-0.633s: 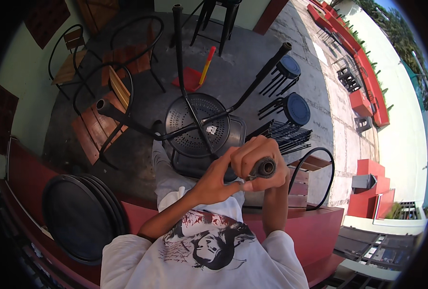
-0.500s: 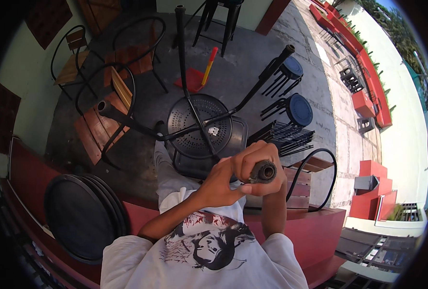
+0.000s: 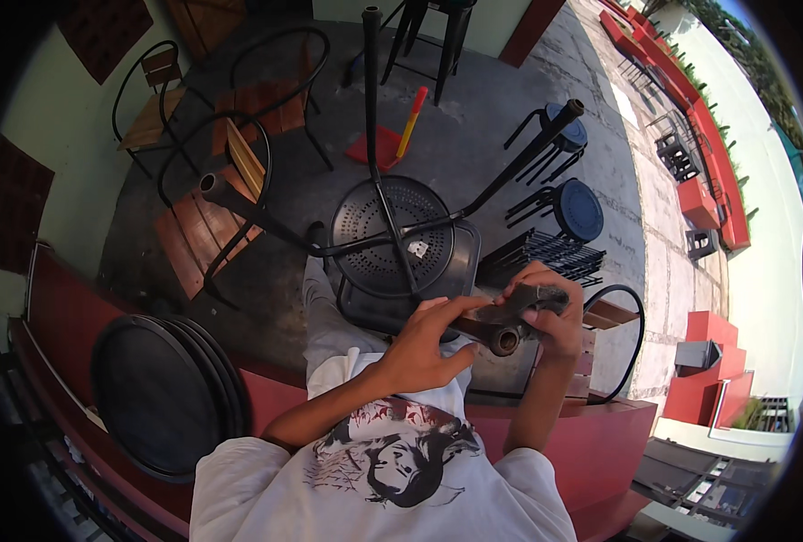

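An upturned black metal stool [image 3: 392, 194] stands before me, its round perforated seat low and its tubular legs pointing up. One leg [image 3: 502, 341] rises toward me with its hollow end showing. My left hand [image 3: 427, 348] is cupped round this leg just below the end, fingers over it and thumb apart underneath. Pinched in my right hand [image 3: 555, 316] is a folded dark grey strip [image 3: 532, 300], which looks like sandpaper or an abrasive pad. The strip lies against the far side of the leg's end. Some left fingertips are hidden behind it.
A black tray-like seat [image 3: 467, 262] lies under the stool. Wooden chairs [image 3: 198, 230] stand left, a red dustpan [image 3: 376, 149] ahead, blue-topped stools [image 3: 577, 210] and folded black frames [image 3: 546, 257] right. Round black discs [image 3: 153, 397] lean on the red bench [image 3: 270, 402].
Both hands were wrapped tightly round the leg's end. My right hand has moved off to the right with the strip, baring the hollow end, and my left grip has loosened. The view has shifted slightly.
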Demonstrator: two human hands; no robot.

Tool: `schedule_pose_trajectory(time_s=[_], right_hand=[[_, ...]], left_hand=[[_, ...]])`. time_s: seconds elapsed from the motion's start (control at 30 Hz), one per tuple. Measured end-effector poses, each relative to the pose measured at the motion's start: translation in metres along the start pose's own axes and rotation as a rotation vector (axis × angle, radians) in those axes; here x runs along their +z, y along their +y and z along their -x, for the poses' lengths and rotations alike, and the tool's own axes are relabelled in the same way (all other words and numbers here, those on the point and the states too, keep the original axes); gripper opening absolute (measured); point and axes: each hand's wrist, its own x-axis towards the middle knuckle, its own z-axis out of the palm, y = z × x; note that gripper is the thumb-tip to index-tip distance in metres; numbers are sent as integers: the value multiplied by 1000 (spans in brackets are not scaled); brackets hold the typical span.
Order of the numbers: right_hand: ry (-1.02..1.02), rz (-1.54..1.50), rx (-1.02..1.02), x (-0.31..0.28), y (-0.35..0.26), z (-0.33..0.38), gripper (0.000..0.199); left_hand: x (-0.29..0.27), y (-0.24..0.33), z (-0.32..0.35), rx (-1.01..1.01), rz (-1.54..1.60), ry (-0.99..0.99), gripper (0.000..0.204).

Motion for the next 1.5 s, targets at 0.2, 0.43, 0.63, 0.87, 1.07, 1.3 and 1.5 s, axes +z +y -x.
schedule_pose_trajectory(time_s=[0.2, 0.43, 0.63, 0.87, 1.07, 1.3, 1.5], right_hand=[[673, -651, 45, -73, 39, -38, 32], [485, -498, -2, -163, 72, -90, 24], [101, -54, 252, -82, 57, -80, 27], [22, -112, 438, -22, 63, -29, 25], [91, -30, 373, 45, 87, -15, 30], [335, -104, 392, 3, 135, -33, 31], [92, 276, 420, 1, 183, -32, 26]], left_hand=[[-1, -3, 12, 84, -50, 77, 50], [-8, -17, 45, 195, -60, 137, 35], [-25, -29, 51, 339, -12, 393, 20], [-98, -51, 36, 378, -161, 760, 25], [-180, -79, -51, 467, -213, 953, 21], [-183, -85, -59, 155, -357, 903, 52], [-162, -120, -54, 259, -223, 1157, 48]])
